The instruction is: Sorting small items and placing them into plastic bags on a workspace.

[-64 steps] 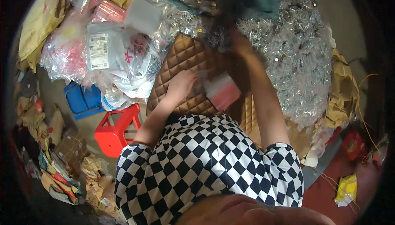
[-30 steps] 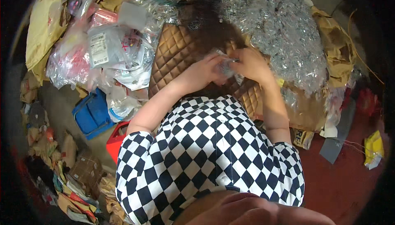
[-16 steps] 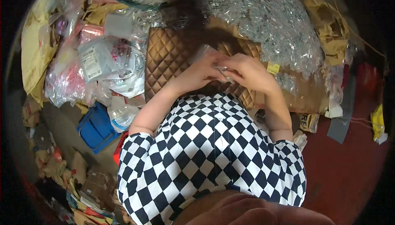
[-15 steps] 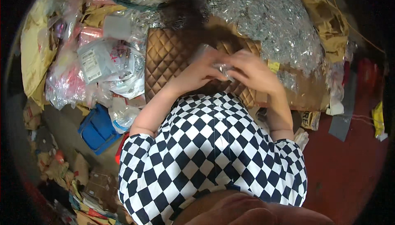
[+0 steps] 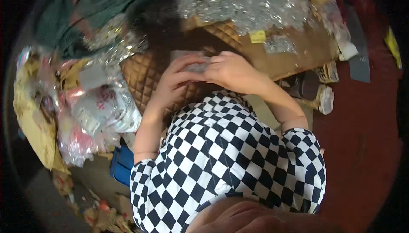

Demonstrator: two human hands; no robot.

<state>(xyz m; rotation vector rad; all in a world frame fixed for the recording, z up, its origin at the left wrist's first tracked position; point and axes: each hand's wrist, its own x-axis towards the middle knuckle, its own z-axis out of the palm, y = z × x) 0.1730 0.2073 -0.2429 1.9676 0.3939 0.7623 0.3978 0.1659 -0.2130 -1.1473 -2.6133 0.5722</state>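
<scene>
Both hands meet over the brown quilted mat in front of my checkered shirt. A small clear plastic bag lies between them, partly covered by fingers and blurred. My left hand grips its left side, thumb and fingers curved toward each other. My right hand is closed, its fingertips pinching the bag's right end. What the bag contains, if anything, I cannot make out. Just beyond the hands spreads a wide heap of shiny clear packets.
Plastic bags and pink packets crowd the left, beside crumpled yellow-brown paper. Green cloth lies at the far left. Tan cardboard with a yellow label is to the right. A blue bin stands low at the left.
The view has turned, so the surroundings appear shifted and tilted. My left hand has swung to the bag's left side, and my right hand has closed more tightly at its end.
</scene>
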